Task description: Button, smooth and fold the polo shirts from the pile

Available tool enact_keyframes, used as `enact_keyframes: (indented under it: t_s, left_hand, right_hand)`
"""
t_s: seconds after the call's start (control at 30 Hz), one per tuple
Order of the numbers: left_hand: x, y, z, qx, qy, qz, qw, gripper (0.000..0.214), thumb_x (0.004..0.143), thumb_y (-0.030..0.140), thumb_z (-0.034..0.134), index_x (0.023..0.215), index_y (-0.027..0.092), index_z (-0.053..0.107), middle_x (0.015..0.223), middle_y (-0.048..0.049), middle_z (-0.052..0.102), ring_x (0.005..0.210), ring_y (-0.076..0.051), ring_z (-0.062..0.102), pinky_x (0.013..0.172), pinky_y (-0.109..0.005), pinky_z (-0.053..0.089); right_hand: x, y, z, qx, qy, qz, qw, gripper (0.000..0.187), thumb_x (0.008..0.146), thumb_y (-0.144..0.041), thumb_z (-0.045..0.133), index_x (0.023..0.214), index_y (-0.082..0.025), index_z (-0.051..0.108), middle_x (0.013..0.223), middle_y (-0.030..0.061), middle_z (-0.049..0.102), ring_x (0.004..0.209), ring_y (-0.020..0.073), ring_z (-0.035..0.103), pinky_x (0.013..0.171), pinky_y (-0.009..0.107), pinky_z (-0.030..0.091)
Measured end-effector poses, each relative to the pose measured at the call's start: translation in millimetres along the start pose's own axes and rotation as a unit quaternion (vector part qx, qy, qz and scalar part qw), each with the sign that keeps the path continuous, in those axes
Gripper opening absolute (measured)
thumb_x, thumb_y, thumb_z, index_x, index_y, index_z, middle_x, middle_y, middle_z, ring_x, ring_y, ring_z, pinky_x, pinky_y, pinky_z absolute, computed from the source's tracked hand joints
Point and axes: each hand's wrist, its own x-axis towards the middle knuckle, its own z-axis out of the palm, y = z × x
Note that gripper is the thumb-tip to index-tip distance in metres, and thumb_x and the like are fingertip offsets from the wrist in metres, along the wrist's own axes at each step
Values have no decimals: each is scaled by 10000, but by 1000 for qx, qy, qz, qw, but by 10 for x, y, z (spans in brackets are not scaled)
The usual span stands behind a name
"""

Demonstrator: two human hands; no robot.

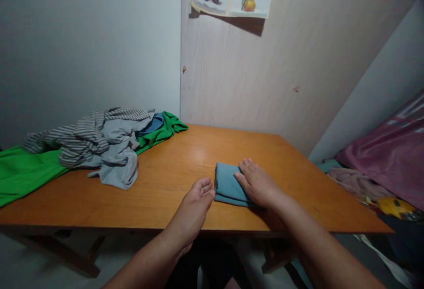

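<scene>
A blue-teal cloth garment (pixel 228 181), folded into a small flat rectangle, lies near the front edge of the wooden table (pixel 185 156). My right hand (pixel 256 181) rests flat on its right part, fingers stretched out and pointing away from me. At the garment's left edge is my left hand (pixel 198 196), turned on its side with the palm toward the cloth. Its fingers are extended and hold nothing; the fingertips are at or very near the fold. What kind of garment it is cannot be made out.
A loose heap at the table's left holds a striped garment (pixel 89 134), a grey garment (pixel 121 161) and green cloth (pixel 29 172). A wall stands behind the table, with a fruit poster (pixel 232 2) on it. Pink fabric (pixel 387 152) hangs at the right.
</scene>
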Motion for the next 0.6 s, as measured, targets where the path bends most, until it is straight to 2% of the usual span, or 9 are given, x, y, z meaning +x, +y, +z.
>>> enact_keyframes:
  t_s: [0.13, 0.23, 0.3, 0.37, 0.47, 0.6]
  left_hand:
    - [18, 33, -79, 33, -8, 2, 999, 425, 858, 208, 619, 1275, 155, 557, 1457, -187, 561, 1365, -273, 525, 1155, -412, 383]
    - [47, 53, -105, 82, -38, 25, 996, 316, 892, 235, 577, 1197, 155, 590, 1325, -169, 650, 1228, -258, 622, 1082, -413, 451]
    - [71, 35, -113, 130, -57, 64, 988, 280, 911, 254, 558, 1170, 162, 612, 1222, -141, 689, 1133, -243, 657, 1018, -406, 491]
    - [92, -7, -118, 210, -56, 122, 969, 260, 911, 262, 569, 1144, 179, 649, 1163, -112, 690, 1102, -238, 649, 985, -394, 498]
    - [106, -70, -117, 342, -44, 193, 918, 205, 896, 271, 610, 1069, 208, 700, 1109, -82, 667, 1089, -241, 622, 951, -378, 489]
    - [95, -87, -102, 430, -32, 222, 874, 136, 891, 273, 628, 990, 218, 702, 1034, -61, 657, 1012, -232, 612, 873, -354, 489]
  right_hand:
    - [-186, 70, 199, -31, -2, 3, 1000, 734, 1036, -587, 270, 1535, -75, 434, 1587, 192, 390, 1517, 320, 278, 1233, 544, 243]
    - [-231, 100, 215, -29, 10, -4, 1000, 744, 1036, -603, 251, 1540, -85, 429, 1583, 190, 401, 1516, 308, 285, 1234, 540, 247]
    - [-224, 110, 209, -30, 10, -4, 999, 748, 1036, -605, 248, 1537, -81, 433, 1579, 192, 410, 1513, 308, 294, 1233, 539, 252]
    - [-211, 125, 213, -32, 7, -5, 999, 757, 1035, -611, 245, 1536, -75, 432, 1579, 195, 410, 1513, 310, 293, 1234, 538, 252]
    - [-201, 164, 220, -35, -8, -9, 999, 782, 1031, -624, 238, 1536, -56, 422, 1585, 203, 393, 1514, 317, 287, 1235, 545, 251]
    - [-160, 196, 112, -46, -46, -20, 998, 822, 1017, -656, 244, 1533, -40, 419, 1585, 220, 379, 1502, 340, 308, 1219, 577, 270]
